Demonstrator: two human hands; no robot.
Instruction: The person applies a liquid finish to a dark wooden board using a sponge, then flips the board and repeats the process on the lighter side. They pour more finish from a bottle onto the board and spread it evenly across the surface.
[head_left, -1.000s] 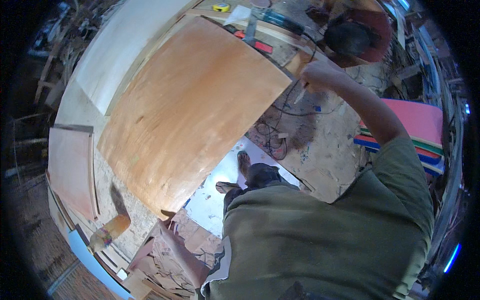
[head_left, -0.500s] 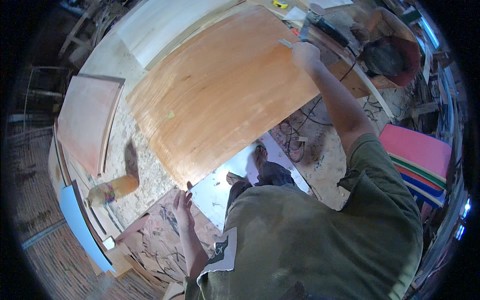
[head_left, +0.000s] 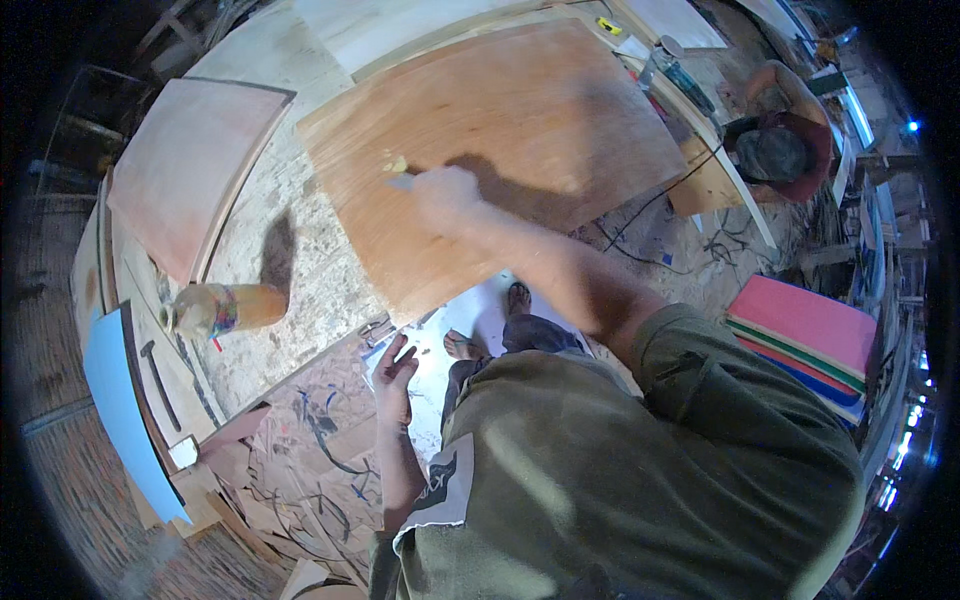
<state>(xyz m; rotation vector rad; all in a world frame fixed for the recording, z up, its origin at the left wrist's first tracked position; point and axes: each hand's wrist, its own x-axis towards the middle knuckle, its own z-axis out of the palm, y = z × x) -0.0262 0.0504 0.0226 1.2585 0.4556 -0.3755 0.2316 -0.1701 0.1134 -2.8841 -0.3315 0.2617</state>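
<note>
A broad brown wooden panel [head_left: 520,120] lies flat on the worktable in front of me. My right hand [head_left: 447,200] reaches across the panel with its fingers closed around a putty knife [head_left: 400,182], only its flat grey blade showing. The blade rests by a yellowish dab of filler [head_left: 393,163] on the left part of the wood. Below the panel's near left corner hangs my left hand [head_left: 396,378], fingers apart and holding nothing.
Left on the worktable [head_left: 320,255] are a bottle of yellowish liquid [head_left: 240,306], a reddish panel [head_left: 195,165] and a hammer [head_left: 160,385]. An angle grinder [head_left: 685,85] and tape measure [head_left: 607,25] sit far right. Coloured sheets [head_left: 800,325] are stacked on my right, near a maroon bucket [head_left: 815,150].
My right hand has swept left across the panel with the putty knife, from its far right edge to the filler. The view has shifted, and my left hand remains by the near corner.
</note>
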